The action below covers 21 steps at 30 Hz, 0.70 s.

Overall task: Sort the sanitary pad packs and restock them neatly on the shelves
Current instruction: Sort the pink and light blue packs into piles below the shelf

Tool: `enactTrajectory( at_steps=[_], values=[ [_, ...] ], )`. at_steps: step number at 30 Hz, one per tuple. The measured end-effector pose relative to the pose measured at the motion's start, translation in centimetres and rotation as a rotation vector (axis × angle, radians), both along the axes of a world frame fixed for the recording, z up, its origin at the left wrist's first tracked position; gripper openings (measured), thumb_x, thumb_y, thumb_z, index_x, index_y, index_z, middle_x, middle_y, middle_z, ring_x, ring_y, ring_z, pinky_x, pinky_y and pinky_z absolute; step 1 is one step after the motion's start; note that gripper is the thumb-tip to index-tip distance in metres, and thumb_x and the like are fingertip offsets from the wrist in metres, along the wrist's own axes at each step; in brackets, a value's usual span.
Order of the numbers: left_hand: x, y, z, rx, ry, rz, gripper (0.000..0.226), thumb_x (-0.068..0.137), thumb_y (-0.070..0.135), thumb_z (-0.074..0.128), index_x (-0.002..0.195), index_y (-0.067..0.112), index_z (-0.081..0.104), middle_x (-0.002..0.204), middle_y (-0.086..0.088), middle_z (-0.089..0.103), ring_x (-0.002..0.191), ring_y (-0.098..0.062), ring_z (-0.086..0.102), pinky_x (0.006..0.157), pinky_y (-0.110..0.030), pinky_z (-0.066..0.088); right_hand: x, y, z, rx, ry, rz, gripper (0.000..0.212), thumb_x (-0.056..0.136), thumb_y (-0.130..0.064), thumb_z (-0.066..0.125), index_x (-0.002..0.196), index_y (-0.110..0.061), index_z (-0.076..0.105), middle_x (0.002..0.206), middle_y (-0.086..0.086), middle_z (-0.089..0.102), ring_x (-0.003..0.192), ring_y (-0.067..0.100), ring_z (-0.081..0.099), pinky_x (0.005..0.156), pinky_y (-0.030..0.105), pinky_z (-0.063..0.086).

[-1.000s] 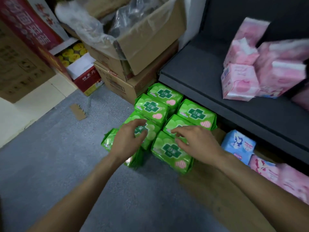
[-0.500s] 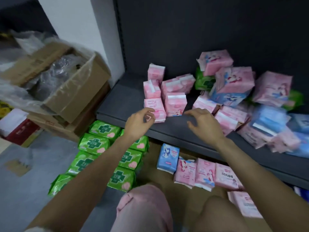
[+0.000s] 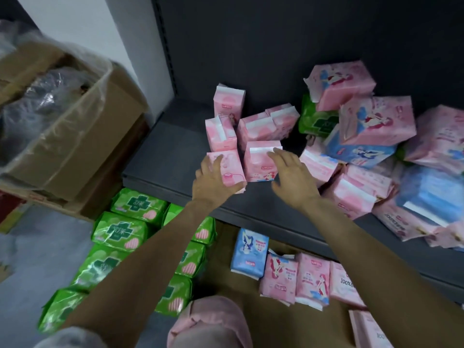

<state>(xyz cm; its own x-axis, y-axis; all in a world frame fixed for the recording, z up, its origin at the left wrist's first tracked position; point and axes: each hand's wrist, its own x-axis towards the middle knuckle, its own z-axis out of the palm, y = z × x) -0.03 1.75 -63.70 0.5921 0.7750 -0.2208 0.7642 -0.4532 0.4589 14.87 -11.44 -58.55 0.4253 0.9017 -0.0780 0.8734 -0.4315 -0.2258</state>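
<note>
Because the glossy green plastic-wrapped pad packs [image 3: 120, 229] lie loose on the grey floor at the left, below the dark grey metal shelf [image 3: 160, 156], a careless knee could scatter them. On that shelf the left hand [image 3: 213, 183] curls around the near end of a small soft pink film-wrapped pad pack [image 3: 229, 169], while the right hand [image 3: 293, 177] rests with fingers spread on the squat pink pack beside it [image 3: 259, 160] — slick wrappers, so either could slide off the front edge. Further right, the heaped pink and blue pillow-shaped packs [image 3: 371, 131] lean on one another, and a nudge might topple them.
</note>
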Motion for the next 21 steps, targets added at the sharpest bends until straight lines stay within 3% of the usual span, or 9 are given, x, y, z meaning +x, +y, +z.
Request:
enactTrajectory(
  at_steps=[2,6,9,12,15,16,18,21],
  values=[
    [1.0,0.4,-0.6,-0.111,-0.064,0.132,0.106,0.074,0.063,0.066,0.151,0.021,0.007,0.153,-0.014,0.013,0.135,-0.036,0.026,0.104,-0.049,0.033,0.8,1.9,-0.8,-0.043,-0.03,0.0,0.08,0.084,-0.007,0.059,0.151,-0.014,0.016,0.158,0.005,0.013,0.145,0.023,0.011,0.116,0.039,0.021],
    [2.0,2.3,-1.8,-0.319,-0.181,0.258,0.124,0.069,0.048,0.08,0.151,0.019,-0.009,0.147,-0.014,0.033,0.134,-0.035,0.035,0.108,-0.049,0.033,2.3,4.6,-2.6,-0.138,-0.089,0.004,0.091,0.081,-0.007,0.064,0.152,-0.014,0.006,0.16,0.004,0.003,0.147,0.022,0.0,0.119,0.042,0.01],
    [1.6,2.2,-2.1,-0.353,-0.266,0.219,0.119,0.064,0.031,0.087,0.151,0.014,0.008,0.147,-0.007,0.033,0.133,-0.021,0.035,0.108,-0.042,0.034,3.0,4.7,-3.7,-0.089,-0.196,0.024,0.082,0.075,-0.004,0.066,0.145,-0.013,0.026,0.152,0.009,0.023,0.143,0.027,0.013,0.117,0.044,0.01],
    [0.7,1.2,-2.3,-0.315,-0.325,0.126,0.104,0.062,0.017,0.087,0.145,0.016,0.024,0.138,-0.008,0.03,0.11,-0.004,0.031,0.101,-0.033,0.039,3.2,3.9,-3.9,-0.047,-0.211,0.036,0.072,0.069,-0.008,0.073,0.133,-0.011,0.04,0.145,0.013,0.033,0.141,0.03,0.02,0.117,0.045,0.008],
    [-0.1,0.5,-1.8,-0.397,-0.368,0.134,0.103,0.061,0.018,0.085,0.144,0.029,0.024,0.134,-0.007,0.037,0.123,-0.019,0.035,0.105,-0.036,0.036,2.6,1.8,-3.5,0.033,-0.167,0.093,0.065,0.064,-0.013,0.078,0.122,-0.011,0.048,0.125,0.012,0.051,0.122,0.032,0.045,0.106,0.037,0.024],
    [-0.4,0.3,-1.6,-0.429,-0.402,0.147,0.098,0.059,0.026,0.083,0.139,0.039,0.028,0.129,-0.001,0.047,0.124,-0.023,0.041,0.106,-0.043,0.037,2.2,0.7,-3.1,0.103,-0.14,0.088,0.064,0.061,-0.019,0.08,0.118,-0.011,0.05,0.116,0.011,0.055,0.111,0.032,0.05,0.097,0.035,0.029],
    [-1.0,-0.3,-1.2,-0.495,-0.471,0.172,0.081,0.052,0.041,0.074,0.122,0.057,0.037,0.117,0.014,0.059,0.116,-0.022,0.054,0.102,-0.051,0.041,1.0,-2.1,-1.9,0.223,0.039,-0.008,0.066,0.063,-0.031,0.079,0.12,-0.014,0.049,0.118,0.007,0.054,0.107,0.028,0.048,0.09,0.034,0.033],
    [-1.6,-2.4,-1.0,-0.497,-0.535,0.172,0.078,0.051,0.041,0.075,0.119,0.056,0.041,0.122,0.01,0.057,0.118,-0.021,0.053,0.1,-0.051,0.044,-0.2,-7.5,0.0,0.3,0.438,-0.224,0.066,0.07,-0.032,0.079,0.126,-0.023,0.044,0.129,-0.003,0.047,0.113,0.014,0.045,0.091,0.032,0.04]
  ],
)
